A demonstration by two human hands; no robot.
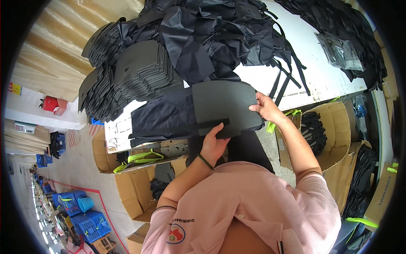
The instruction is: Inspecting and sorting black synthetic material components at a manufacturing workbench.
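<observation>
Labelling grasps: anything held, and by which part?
A dark grey panel: right hand on its right edge, left hand on its near edge, at the black strap.

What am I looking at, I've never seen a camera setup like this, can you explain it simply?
There's no machine, just a person working bare-handed. The picture comes from a wide fisheye camera on their head, looking down, so straight edges bend near the rim. The right hand grips the right edge of a dark gray panel; the left hand holds its lower edge, near a black strip. Black fabric lies to the panel's left. Beyond, stacked panels and a dark heap lie on a white table.
</observation>
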